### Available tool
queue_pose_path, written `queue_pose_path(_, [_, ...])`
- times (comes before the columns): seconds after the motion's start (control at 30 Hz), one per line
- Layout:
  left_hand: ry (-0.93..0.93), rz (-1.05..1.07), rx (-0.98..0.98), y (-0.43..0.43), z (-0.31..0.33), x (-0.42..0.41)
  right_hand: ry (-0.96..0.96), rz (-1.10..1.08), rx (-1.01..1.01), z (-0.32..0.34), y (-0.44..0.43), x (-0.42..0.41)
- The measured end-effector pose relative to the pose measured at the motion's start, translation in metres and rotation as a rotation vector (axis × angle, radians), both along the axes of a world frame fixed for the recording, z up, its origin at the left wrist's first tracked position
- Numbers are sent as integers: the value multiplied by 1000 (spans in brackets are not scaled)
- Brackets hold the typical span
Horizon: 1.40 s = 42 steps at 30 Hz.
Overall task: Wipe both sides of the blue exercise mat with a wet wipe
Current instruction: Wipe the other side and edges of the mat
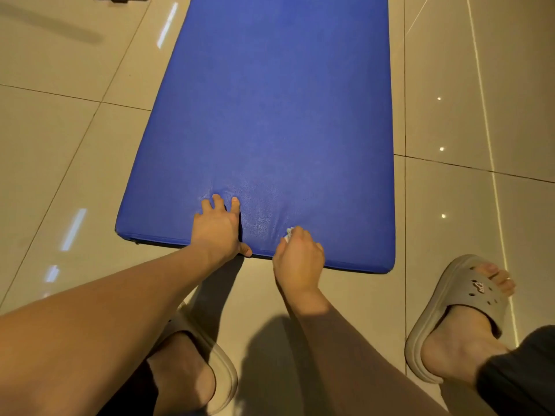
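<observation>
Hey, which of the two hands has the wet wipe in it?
The right hand, fingers curled round the white wet wipe at the near edge of the blue mat. The left hand holds nothing; its spread fingers press on the mat.

Indoor room; home or gym not determinable. Glossy beige tile floor [60, 130] with dark grout lines and light reflections; padded blue exercise mat [279, 115] laid flat on it. Wearer in grey slide sandals [459, 295].
</observation>
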<state>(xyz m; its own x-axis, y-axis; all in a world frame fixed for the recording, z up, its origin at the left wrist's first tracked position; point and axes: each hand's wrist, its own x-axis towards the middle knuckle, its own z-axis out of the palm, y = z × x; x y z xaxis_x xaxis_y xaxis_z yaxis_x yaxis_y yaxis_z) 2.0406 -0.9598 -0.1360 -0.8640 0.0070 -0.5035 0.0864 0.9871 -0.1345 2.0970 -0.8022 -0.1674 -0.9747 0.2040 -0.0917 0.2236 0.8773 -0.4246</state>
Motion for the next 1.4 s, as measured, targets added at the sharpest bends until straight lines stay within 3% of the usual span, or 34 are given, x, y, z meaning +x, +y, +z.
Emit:
queue_pose_path(0.13, [38,0,12,-1,-3,2,-76,325,10,4,-33,-17])
queue_pose_path(0.23, [26,4,10,-1,-1,2,-42,417,15,-1,-18,-16])
queue_pose_path(0.4, [-1,19,36,2,2,2,26,120,80,-6,73,24])
queue_pose_path(0.53, [-6,23,34,2,4,2,26,-106,87,-7,64,32])
queue_pose_path(0.67, [11,15,27,1,3,3,82,87,11,-9,-12,17])
queue_pose_path(0.8, [59,-6,5,-2,-2,4,-8,348,6,-8,-40,9])
queue_pose_path(1.03, [18,-2,27,-1,3,4,38,58,133,-3,105,33])
queue_pose_path(1.17, [21,6,29,-1,2,4,4,-162,112,-4,104,35])
queue_pose_path(1.27, [17,13,33,1,1,3,40,-40,-49,-8,39,25])
queue_pose_path(1.4, [11,19,25,2,1,3,-13,227,-58,-5,-4,23])
